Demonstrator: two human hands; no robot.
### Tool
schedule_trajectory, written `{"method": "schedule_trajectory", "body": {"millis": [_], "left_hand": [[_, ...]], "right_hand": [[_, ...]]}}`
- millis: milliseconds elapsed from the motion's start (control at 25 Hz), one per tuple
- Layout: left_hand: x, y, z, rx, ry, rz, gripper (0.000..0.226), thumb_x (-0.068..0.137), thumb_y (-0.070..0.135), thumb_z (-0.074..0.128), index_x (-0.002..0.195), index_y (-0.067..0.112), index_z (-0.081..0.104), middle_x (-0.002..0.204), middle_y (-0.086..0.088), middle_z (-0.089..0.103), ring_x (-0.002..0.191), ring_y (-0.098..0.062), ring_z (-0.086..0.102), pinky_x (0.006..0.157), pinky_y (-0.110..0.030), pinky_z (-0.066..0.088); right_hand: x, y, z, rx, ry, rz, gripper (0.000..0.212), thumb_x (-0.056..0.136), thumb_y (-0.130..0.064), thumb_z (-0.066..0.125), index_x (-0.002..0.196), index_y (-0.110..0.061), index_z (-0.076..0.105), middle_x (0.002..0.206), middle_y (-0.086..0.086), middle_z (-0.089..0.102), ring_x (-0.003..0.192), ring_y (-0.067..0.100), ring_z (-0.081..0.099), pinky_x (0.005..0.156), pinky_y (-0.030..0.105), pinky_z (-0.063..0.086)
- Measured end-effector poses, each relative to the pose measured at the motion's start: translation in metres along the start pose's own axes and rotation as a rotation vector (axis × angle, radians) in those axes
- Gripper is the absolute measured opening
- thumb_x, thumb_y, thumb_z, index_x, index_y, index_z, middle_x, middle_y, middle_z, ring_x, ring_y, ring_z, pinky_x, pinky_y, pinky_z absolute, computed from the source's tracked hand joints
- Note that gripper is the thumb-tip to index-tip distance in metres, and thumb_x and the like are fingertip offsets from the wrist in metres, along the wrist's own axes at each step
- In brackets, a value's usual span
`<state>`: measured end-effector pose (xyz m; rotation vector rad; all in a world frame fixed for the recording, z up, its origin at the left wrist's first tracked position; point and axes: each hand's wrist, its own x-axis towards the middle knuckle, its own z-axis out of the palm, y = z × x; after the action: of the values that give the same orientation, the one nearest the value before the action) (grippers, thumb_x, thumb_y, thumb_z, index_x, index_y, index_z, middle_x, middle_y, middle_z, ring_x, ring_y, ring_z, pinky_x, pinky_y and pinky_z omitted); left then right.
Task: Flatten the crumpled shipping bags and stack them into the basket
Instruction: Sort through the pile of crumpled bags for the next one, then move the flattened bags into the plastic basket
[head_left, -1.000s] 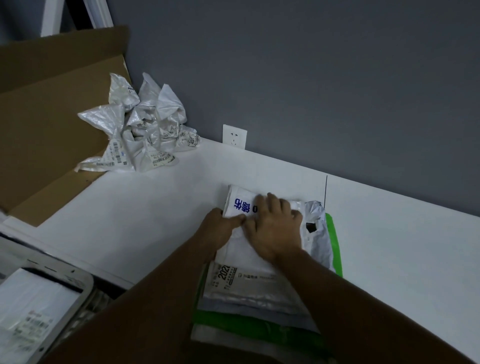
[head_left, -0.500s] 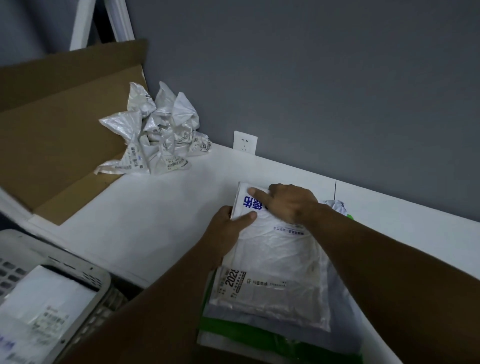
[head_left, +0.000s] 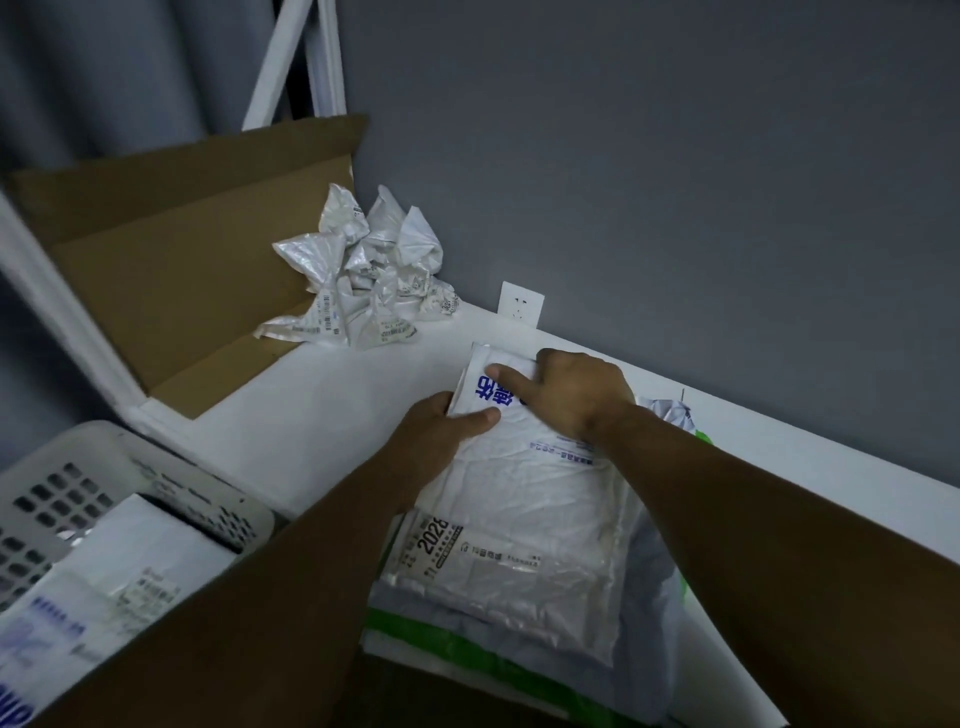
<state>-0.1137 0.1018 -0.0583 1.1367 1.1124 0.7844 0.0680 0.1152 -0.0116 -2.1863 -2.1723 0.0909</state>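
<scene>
White worktop (head_left: 311, 415) abuts grey wall (head_left: 675, 208). Flattened shipping bag (head_left: 530, 499) tops stack (head_left: 441, 639) at front edge. Left hand (head_left: 441, 436) pinches its left edge; right hand (head_left: 582, 395) presses its far end, index finger straight. Crumpled bags (head_left: 363, 280): far-left corner. Basket (head_left: 156, 457): off the left edge.

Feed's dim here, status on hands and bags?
Left hand pinches top bag at edge. Right hand presses it flat. Bag on flattened stack; crumpled pile by wall. Nothing blocking.
</scene>
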Motion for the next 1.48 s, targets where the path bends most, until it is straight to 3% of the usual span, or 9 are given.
{"method": "schedule_trajectory", "body": {"millis": [120,280,520,600,840,1080,1280,1400,1480], "left_hand": [[-0.024,0.024,-0.023,-0.037,-0.028,-0.036,0.028,0.089,0.029,0.07,0.113,0.014,0.072,0.104,-0.007,0.076,0.098,-0.028,0.072,0.095,-0.047,0.053],[-0.065,0.05,-0.065,0.032,-0.067,-0.094,0.036,0.082,0.033,0.076,0.114,0.017,0.07,0.105,-0.003,0.076,0.099,-0.024,0.072,0.091,-0.04,0.054],[-0.114,0.068,-0.113,0.111,0.066,-0.197,0.046,0.07,0.026,0.087,0.111,0.012,0.072,0.099,-0.013,0.076,0.094,-0.036,0.072,0.089,-0.053,0.056],[-0.123,0.073,-0.119,0.171,0.144,-0.169,0.042,0.069,0.027,0.088,0.106,0.015,0.073,0.092,-0.01,0.077,0.086,-0.033,0.074,0.084,-0.05,0.059],[-0.163,0.083,-0.158,0.243,0.29,-0.145,0.034,0.075,0.02,0.084,0.106,0.015,0.071,0.088,-0.01,0.077,0.078,-0.03,0.075,0.076,-0.044,0.061],[-0.18,0.077,-0.214,0.282,0.419,-0.176,0.041,0.069,0.016,0.087,0.105,0.007,0.071,0.086,-0.011,0.077,0.077,-0.03,0.075,0.079,-0.044,0.06],[-0.188,0.061,-0.289,0.408,0.551,-0.263,0.041,0.064,0.024,0.089,0.099,0.008,0.072,0.085,-0.009,0.077,0.075,-0.027,0.075,0.078,-0.038,0.06],[-0.184,0.049,-0.331,0.579,0.613,-0.333,0.042,0.066,0.029,0.087,0.098,0.004,0.072,0.091,-0.009,0.073,0.077,-0.023,0.07,0.065,-0.026,0.051],[-0.181,0.035,-0.355,0.689,0.639,-0.398,0.043,0.069,0.035,0.084,0.095,0.005,0.068,0.089,-0.008,0.066,0.078,-0.024,0.063,0.065,-0.026,0.044]], "right_hand": [[-0.005,-0.028,-0.02,0.023,0.116,-0.041,0.076,0.081,-0.091,0.021,0.087,-0.023,0.054,0.102,0.007,0.071,0.095,0.029,0.065,0.085,0.039,0.05],[-0.008,-0.067,-0.048,0.052,0.22,-0.063,0.076,0.083,-0.088,0.024,0.094,-0.02,0.056,0.103,0.009,0.071,0.096,0.031,0.066,0.082,0.038,0.047],[-0.005,-0.116,-0.064,0.161,0.253,-0.094,0.075,0.082,-0.089,0.025,0.093,-0.02,0.054,0.102,0.009,0.07,0.095,0.032,0.066,0.083,0.04,0.046],[-0.002,-0.126,-0.061,0.207,0.256,-0.092,0.082,0.082,-0.089,0.024,0.102,-0.018,0.058,0.107,0.01,0.07,0.099,0.033,0.065,0.084,0.04,0.046],[-0.005,-0.169,-0.066,0.507,-0.062,-0.226,0.089,0.083,-0.086,0.037,0.139,-0.018,0.049,0.139,0.008,0.058,0.122,0.031,0.056,0.101,0.042,0.043],[0.003,-0.199,-0.05,0.665,-0.3,-0.269,0.054,0.079,-0.071,0.063,0.103,-0.022,0.07,0.09,-0.003,0.076,0.084,0.02,0.072,0.092,0.046,0.054],[0.012,-0.281,-0.016,0.792,-0.388,-0.267,0.041,0.084,-0.051,0.072,0.107,-0.018,0.068,0.092,0.0,0.077,0.084,0.021,0.074,0.088,0.045,0.058],[0.026,-0.334,0.029,0.851,-0.439,-0.234,0.06,0.064,-0.062,0.074,0.104,-0.017,0.072,0.094,0.002,0.077,0.088,0.026,0.074,0.091,0.051,0.057],[0.033,-0.364,0.063,0.885,-0.461,-0.188,0.059,0.061,-0.06,0.072,0.1,-0.016,0.073,0.091,0.002,0.078,0.087,0.026,0.074,0.09,0.052,0.057]]}}
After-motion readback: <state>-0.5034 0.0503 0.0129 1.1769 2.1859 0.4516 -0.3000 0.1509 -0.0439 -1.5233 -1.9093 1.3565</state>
